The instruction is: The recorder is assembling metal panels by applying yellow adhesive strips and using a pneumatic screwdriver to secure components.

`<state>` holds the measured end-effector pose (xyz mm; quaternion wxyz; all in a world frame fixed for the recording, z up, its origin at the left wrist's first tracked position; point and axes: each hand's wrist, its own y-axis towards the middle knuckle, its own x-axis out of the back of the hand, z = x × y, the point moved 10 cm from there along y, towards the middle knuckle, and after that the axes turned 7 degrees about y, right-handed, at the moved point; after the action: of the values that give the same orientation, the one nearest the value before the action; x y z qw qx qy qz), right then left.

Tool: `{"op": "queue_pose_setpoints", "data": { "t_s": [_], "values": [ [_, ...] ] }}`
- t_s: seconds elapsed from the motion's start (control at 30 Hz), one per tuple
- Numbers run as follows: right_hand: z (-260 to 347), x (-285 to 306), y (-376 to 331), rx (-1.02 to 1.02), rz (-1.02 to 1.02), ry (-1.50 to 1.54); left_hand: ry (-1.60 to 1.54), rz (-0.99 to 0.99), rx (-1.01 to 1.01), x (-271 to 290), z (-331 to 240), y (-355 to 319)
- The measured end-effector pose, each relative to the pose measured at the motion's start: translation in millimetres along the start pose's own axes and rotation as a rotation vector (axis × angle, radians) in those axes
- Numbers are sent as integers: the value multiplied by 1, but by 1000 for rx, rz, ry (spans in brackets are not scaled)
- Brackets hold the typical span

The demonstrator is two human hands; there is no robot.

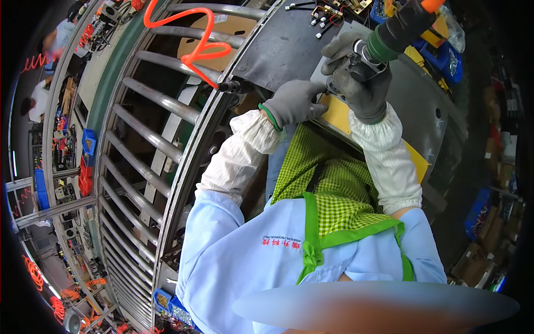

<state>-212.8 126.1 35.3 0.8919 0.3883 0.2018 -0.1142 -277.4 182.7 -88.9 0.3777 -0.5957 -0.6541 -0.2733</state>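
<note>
My right hand (364,92), in a grey glove, is wrapped around the lower part of a dark power screwdriver (397,33). The tool has a green band and a metal hook, and an orange hose joins its upper end. Its tip is hidden below the hand. Close beside it, my left hand (295,103), in a grey glove with a green cuff, has thumb and fingers curled inward at the edge of a grey metal panel (417,111). What those fingertips pinch is too small to make out. Yellow sheet (336,114) shows under my hands.
Left of me runs a metal roller conveyor (156,133) with a cardboard box (208,42). An orange coiled hose (208,42) hangs over it to a dark fitting (231,86). Wires and small parts (328,16) lie at the far bench edge; blue bins (445,58) stand right. People (39,100) work far left.
</note>
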Motion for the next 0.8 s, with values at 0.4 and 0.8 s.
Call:
{"op": "queue_pose_setpoints", "data": {
  "t_s": [0.4, 0.8],
  "values": [
    [9, 30, 13, 181, -183, -657, -661, -80, 60, 0, 24, -7],
    [37, 7, 29, 176, -134, -475, -1492, -177, 91, -3, 42, -26]
  ]
}}
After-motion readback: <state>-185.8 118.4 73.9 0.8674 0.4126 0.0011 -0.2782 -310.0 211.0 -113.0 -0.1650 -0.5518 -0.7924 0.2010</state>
